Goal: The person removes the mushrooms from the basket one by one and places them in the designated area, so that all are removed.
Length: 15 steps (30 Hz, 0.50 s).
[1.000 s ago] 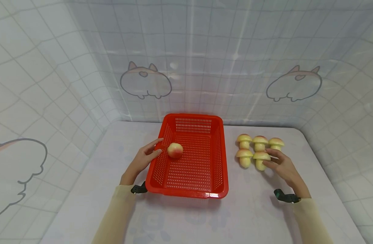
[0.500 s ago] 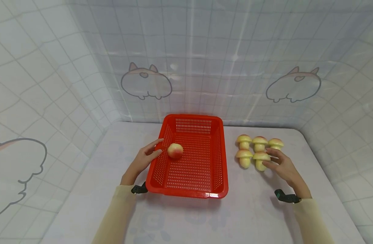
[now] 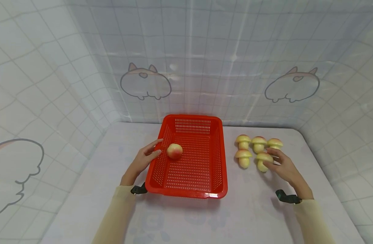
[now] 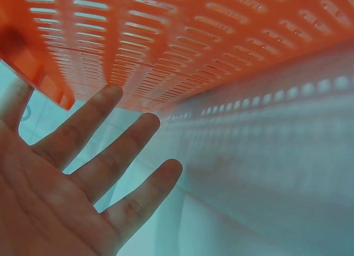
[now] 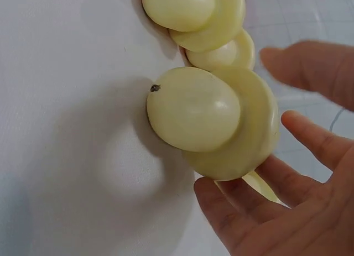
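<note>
A red perforated basket (image 3: 186,194) holds one yellow-red peach-like fruit (image 3: 174,151) near its left side. My left hand (image 3: 141,160) is at the basket's left rim, fingers spread. In the left wrist view those fingers (image 4: 138,134) extend beside the slotted wall, apart from each other. On the right, my right hand (image 3: 284,167) is around the cap of a yellow mushroom-shaped piece (image 3: 262,166). In the right wrist view several fingertips touch the lower edge of this mushroom's cap (image 5: 254,134), partly hidden behind it. The thumb (image 5: 312,68) appears apart from the cap.
Several more mushroom-shaped pieces stand close together, including one at the near left (image 3: 243,162) and one at the far right (image 3: 275,143). All are on a pale table (image 3: 186,223). White grid-patterned sheeting (image 3: 204,81) encloses the back and sides.
The near-right mushroom has shifted slightly right and tilted, widening the gap to its left neighbour. Both hands have stayed nearly in place. The basket and fruit look unchanged.
</note>
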### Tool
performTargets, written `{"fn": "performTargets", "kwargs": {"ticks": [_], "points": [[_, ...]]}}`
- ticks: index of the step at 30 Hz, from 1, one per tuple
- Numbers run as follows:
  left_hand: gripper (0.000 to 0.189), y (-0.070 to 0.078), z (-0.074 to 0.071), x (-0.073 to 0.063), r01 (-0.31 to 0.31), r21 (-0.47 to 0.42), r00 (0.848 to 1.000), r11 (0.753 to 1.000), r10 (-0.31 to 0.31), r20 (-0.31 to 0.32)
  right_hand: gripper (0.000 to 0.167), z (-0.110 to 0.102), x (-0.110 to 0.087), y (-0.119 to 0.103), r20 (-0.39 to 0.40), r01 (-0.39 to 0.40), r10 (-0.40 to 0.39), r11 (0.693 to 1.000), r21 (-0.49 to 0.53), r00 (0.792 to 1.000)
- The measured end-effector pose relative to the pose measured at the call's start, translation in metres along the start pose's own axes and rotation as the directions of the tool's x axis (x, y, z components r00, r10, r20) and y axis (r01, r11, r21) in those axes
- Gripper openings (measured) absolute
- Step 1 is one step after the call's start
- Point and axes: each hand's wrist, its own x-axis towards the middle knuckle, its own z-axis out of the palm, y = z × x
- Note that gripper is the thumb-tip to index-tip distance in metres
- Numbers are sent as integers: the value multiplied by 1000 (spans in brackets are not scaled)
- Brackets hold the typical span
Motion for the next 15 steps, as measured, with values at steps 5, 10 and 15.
{"fn": "performTargets", "kwargs": {"ticks": [5, 10, 15], "points": [[56, 1, 1, -1, 2, 3, 1000, 1000, -2, -9, 60, 5, 3, 5, -41, 55, -56, 998, -18, 998], [56, 0, 1, -1, 2, 9, 1000, 1000, -2, -10, 56, 9, 5, 7, -65, 41, -44, 998, -47, 997], [56, -1, 1, -1, 10, 17, 1000, 1000, -10, -16, 58, 11, 6, 6, -58, -12, 12, 1000, -16, 998]]}}
